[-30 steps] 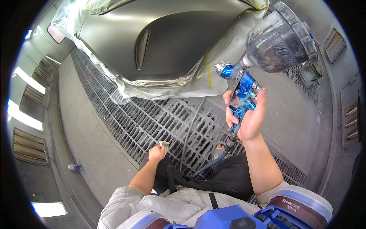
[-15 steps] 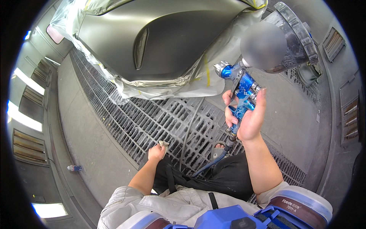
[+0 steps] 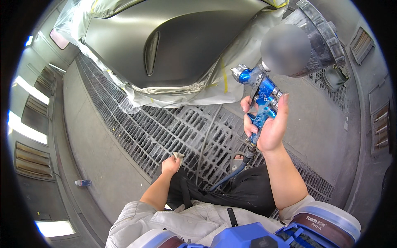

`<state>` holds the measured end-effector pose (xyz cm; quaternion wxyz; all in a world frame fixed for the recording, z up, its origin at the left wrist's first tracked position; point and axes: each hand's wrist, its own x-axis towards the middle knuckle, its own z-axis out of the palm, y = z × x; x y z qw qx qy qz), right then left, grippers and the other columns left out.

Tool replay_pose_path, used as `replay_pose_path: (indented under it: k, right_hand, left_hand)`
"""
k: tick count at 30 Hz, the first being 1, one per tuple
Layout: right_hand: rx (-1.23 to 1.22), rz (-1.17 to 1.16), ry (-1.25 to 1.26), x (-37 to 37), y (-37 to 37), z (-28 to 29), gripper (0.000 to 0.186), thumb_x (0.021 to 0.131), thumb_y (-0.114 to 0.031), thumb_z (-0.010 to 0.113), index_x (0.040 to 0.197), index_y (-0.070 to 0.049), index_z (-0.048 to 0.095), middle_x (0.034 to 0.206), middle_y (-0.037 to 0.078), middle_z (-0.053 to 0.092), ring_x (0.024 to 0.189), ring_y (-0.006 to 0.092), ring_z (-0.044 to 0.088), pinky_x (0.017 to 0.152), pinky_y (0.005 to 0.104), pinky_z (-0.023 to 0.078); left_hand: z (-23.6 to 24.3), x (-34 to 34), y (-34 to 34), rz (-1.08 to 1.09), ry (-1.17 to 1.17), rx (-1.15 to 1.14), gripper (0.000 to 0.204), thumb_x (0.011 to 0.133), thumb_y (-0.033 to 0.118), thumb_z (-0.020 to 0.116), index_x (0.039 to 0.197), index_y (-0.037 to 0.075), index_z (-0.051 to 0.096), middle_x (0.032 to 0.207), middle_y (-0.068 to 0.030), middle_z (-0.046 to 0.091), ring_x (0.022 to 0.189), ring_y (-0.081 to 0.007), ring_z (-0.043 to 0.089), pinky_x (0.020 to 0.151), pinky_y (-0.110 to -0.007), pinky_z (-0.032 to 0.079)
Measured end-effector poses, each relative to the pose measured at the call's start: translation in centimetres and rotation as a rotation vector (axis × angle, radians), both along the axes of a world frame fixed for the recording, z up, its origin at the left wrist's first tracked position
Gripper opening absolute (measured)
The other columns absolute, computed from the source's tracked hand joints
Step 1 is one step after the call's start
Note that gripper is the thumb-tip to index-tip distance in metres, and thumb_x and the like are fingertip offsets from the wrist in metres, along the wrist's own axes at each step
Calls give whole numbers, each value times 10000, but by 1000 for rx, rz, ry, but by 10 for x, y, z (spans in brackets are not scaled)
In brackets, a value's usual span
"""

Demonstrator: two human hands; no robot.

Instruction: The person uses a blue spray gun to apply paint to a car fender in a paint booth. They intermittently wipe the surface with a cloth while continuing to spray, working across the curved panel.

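Spray gun (image 3: 264,91) sits gripped in right hand (image 3: 273,131), left hand (image 3: 169,165) closed on pale wad (image 3: 178,156).

White wall lights (image 3: 28,129) glare along your left, and a soft sheen crosses the dark panel (image 3: 124,35) on the far side. A round blur veils part of your grey cup (image 3: 321,43); fisheye bends the walls (image 3: 374,78) toward black corners.

From the head, a wide fisheye looks forward and down, respirator (image 3: 244,236) close, fingers (image 3: 283,109) farther off.
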<state>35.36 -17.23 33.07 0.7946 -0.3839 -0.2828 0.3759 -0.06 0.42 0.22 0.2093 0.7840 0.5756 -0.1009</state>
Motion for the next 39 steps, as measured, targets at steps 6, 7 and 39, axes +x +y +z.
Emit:
replay_pose_path:
  k: [6, 7, 39]
  right_hand:
    - [-25, 6, -26, 2, 0, -1, 884, 1015, -798, 234, 1092, 22, 557, 894, 101, 614, 435, 90, 410, 404, 260, 390]
    - [-28, 2, -25, 2, 0, -1, 885, 1014, -799, 235, 1090, 22, 558, 894, 100, 613, 434, 89, 411, 403, 260, 389]
    - [-25, 17, -7, 1, 2, -1, 866, 1026, -780, 238, 1024, 17, 576, 901, 87, 618, 440, 89, 416, 403, 257, 382]
  left_hand:
    - [2, 1, 0, 5, 1, -9, 517, 968, 473, 475, 1100, 43, 729, 1101, -239, 753, 1099, -399, 704, 1020, -509, 496]
    - [2, 1, 0, 5, -1, -8, 518, 970, 474, 474, 1098, 43, 729, 1100, -239, 753, 1100, -399, 703, 1021, -509, 495]
    - [3, 1, -2, 44, -17, -11, 505, 957, 464, 492, 1095, 44, 736, 1092, -244, 751, 1089, -404, 705, 1025, -505, 496]
